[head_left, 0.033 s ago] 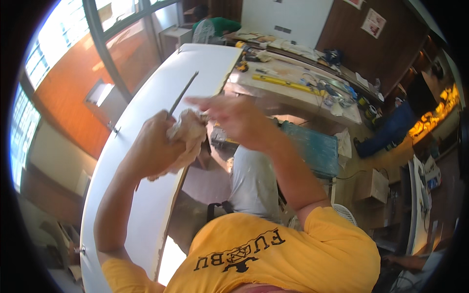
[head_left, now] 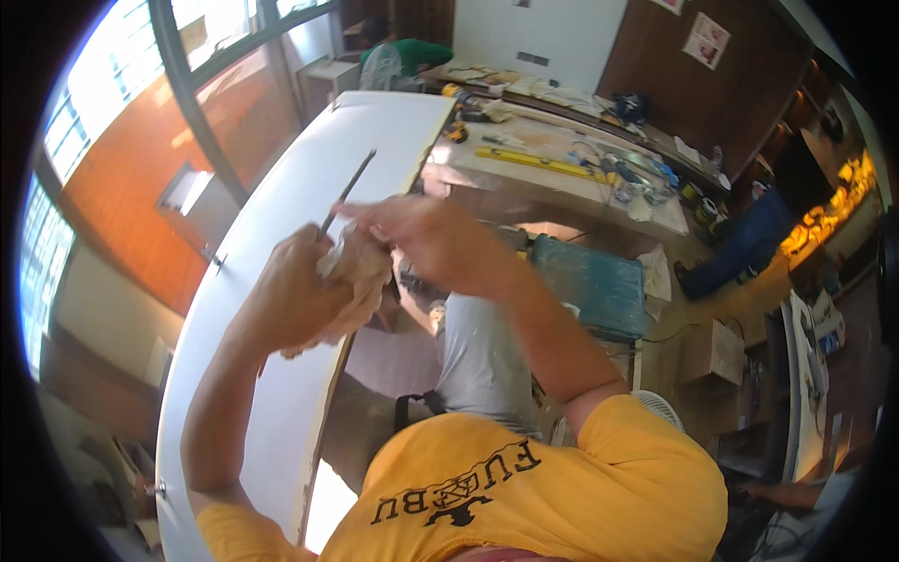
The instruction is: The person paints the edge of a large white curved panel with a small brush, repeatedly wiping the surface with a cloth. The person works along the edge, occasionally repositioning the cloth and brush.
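Note:
My left hand [head_left: 286,290] is closed around a crumpled whitish cloth or paper [head_left: 361,281] and a thin dark rod-like tool [head_left: 354,183]. The tool sticks up and away from the fist, narrow end free; its lower part is hidden in the grip. Smeared by motion, my right hand [head_left: 440,239] reaches over the crumpled cloth. Its forefinger stretches left toward the tool, while the other fingers are bent and partly hidden. Whether they hold anything cannot be made out. Both hands are above the edge of a long white panel [head_left: 253,412].
Drills [head_left: 459,131] and a yellow spirit level [head_left: 538,162] lie on a cluttered bench farther off. A teal case [head_left: 590,281] stands to my right, a cardboard box [head_left: 716,356] beyond it. A person in green [head_left: 407,58] bends at the back; another person's blue trousers [head_left: 744,248] show at right.
My right hand has shifted left and slightly down, its forefinger nearer the dark tool. The left hand keeps its hold, and the whole view has moved slightly.

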`<state>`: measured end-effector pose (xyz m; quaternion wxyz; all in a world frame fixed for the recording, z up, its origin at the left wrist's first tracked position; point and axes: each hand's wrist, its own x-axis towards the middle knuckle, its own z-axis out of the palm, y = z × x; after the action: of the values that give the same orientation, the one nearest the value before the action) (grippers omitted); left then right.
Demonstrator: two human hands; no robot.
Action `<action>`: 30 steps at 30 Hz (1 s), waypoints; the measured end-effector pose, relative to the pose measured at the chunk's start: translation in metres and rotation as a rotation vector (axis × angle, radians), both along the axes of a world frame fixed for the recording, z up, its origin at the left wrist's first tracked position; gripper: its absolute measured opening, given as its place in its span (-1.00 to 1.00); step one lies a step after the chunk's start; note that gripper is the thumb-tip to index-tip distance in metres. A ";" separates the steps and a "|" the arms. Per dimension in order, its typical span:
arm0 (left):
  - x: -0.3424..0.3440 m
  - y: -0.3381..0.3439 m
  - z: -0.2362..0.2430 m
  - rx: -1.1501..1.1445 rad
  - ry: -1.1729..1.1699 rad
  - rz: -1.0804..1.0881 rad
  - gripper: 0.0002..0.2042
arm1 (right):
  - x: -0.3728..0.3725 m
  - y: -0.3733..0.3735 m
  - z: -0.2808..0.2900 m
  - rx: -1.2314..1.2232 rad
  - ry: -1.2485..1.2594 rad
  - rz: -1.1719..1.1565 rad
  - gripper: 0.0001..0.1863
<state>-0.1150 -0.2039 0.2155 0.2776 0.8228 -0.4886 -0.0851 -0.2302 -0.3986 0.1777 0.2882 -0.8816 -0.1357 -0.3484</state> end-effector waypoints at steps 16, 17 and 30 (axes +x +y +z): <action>-0.015 -0.068 -0.022 0.104 0.336 0.056 -0.38 | -0.017 -0.135 -0.061 0.317 -0.192 -0.694 -0.63; -0.008 -0.056 -0.023 0.008 0.453 0.067 -0.38 | -0.020 -0.147 -0.055 0.357 -0.185 -0.719 -0.61; 0.099 -0.057 -0.010 -0.465 0.468 0.158 -0.54 | 0.014 -0.173 -0.093 0.999 -0.281 -0.400 -0.65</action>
<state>-0.0161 -0.2608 0.2057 0.5684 0.7308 -0.3525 -0.1362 -0.2165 -0.5721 0.0843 0.5784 -0.5914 0.1790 -0.5326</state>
